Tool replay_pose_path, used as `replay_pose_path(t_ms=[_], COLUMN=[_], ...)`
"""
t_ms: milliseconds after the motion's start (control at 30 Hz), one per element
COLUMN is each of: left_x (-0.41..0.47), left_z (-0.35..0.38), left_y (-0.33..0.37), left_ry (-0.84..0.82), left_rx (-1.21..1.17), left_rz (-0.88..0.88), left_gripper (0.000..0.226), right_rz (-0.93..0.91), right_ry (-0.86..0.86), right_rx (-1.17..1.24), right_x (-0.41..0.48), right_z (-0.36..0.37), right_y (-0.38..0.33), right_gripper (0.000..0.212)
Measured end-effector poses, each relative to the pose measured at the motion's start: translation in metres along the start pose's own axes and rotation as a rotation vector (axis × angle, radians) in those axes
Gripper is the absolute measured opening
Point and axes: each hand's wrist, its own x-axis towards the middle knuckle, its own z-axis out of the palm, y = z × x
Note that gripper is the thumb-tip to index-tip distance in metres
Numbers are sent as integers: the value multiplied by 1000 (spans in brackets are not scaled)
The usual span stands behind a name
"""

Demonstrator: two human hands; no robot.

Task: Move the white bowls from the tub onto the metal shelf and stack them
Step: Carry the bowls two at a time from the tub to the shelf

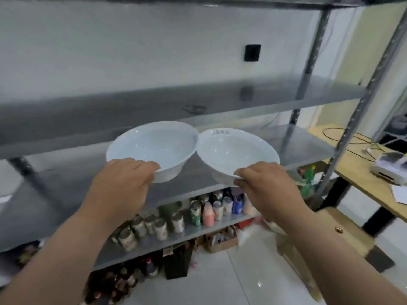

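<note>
The left hand (123, 183) is holding the left bowl (152, 148) by its near rim, its grip closed over the edge, while the right hand (264, 188) is pinching the near rim of the right bowl (233, 148), its grip closed too. Both bowls are sitting upright side by side, rims meeting, over the metal shelf (55, 194); I cannot tell whether they are resting on it. Jars (160, 228) are standing on the shelf below, and a wooden tabletop (363, 179) is showing at right.
</note>
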Motion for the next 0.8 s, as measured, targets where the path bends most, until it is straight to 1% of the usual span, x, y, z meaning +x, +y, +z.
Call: replay_pose_path(t_ms=[100, 200, 333, 467, 600, 733, 800], left_x=[-2, -4, -6, -8, -12, -20, -26], left_z=[-34, -65, -84, -76, -63, -50, -44], left_y=[-25, -45, -75, -119, -177, -255, -296], left_ry=[46, 85, 118, 100, 59, 23, -15], left_rx=[108, 193, 308, 351, 363, 387, 429], left_rz=[-122, -198, -304, -375, -453, -477, -505], left_gripper=[23, 23, 19, 17, 10, 7, 11], right_rz=[-154, -268, -356, -390, -429, -433, -431], right_ry=[89, 194, 237, 201, 151, 145, 127], right_rx=[50, 91, 148, 158, 151, 147, 146], right_x=[49, 94, 144, 191, 240, 291, 318], right_z=[-5, -7, 1, 23, 50, 84, 100], right_y=[-11, -25, -47, -73, -105, -153, -181], right_gripper=[9, 8, 7, 6, 14, 15, 16])
